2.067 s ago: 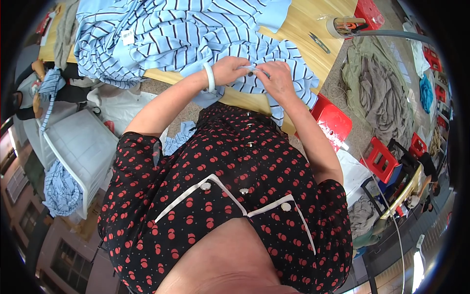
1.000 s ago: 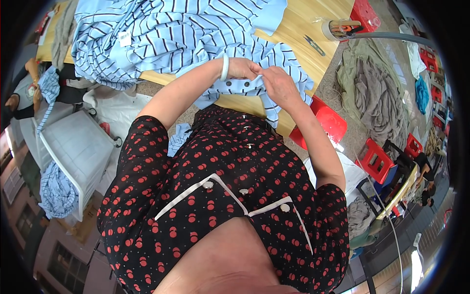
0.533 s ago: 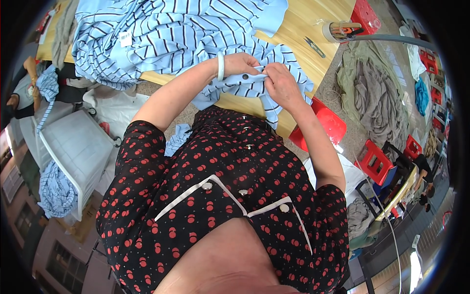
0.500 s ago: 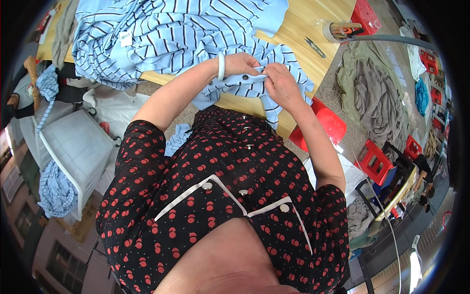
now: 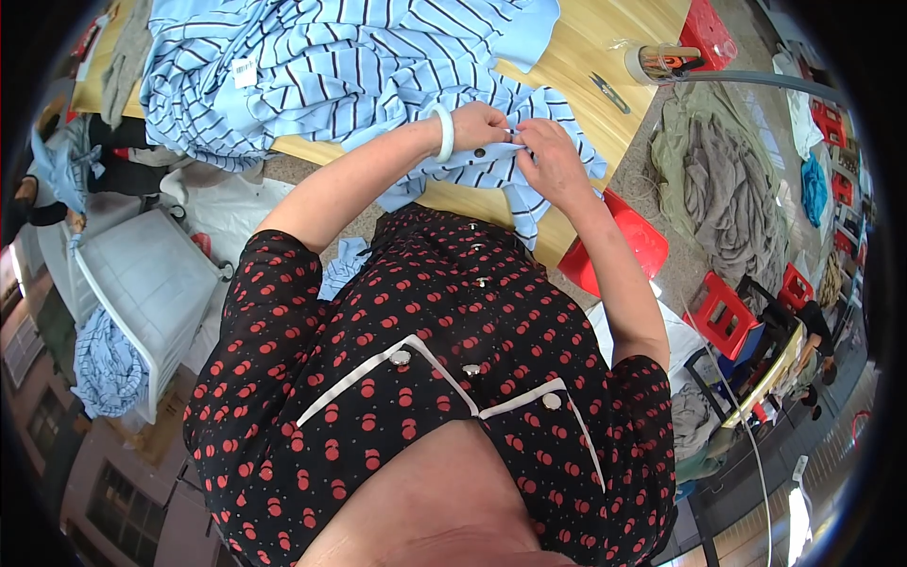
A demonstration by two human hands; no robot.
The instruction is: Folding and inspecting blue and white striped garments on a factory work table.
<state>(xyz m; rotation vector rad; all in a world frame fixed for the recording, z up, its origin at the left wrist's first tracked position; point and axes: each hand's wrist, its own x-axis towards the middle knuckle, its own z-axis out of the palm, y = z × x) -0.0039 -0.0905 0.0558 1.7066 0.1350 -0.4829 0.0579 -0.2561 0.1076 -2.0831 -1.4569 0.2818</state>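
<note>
At the near edge of the wooden table (image 5: 605, 42), my left hand (image 5: 477, 128) and my right hand (image 5: 553, 163) meet over a light blue striped shirt (image 5: 515, 180). Both have their fingers pinched on its plain blue button strip, with the fingertips almost touching. A dark button (image 5: 480, 152) shows on the strip just below my left hand. Part of the shirt hangs over the table edge towards me. The fine detail between my fingertips is hidden. A pale bangle (image 5: 442, 132) is around my left wrist.
More blue striped garments (image 5: 312, 76) are heaped across the table. Thread snips (image 5: 610, 93) lie at the right, near a clear pot of tools (image 5: 657, 63). Below stand a red stool (image 5: 619, 246) and a white crate (image 5: 151, 274). Grey cloth (image 5: 723, 180) is piled at the right.
My left hand has shifted slightly right, and the fingers of both hands have rearranged on the button strip. At the far left, another person's blue cloth has moved.
</note>
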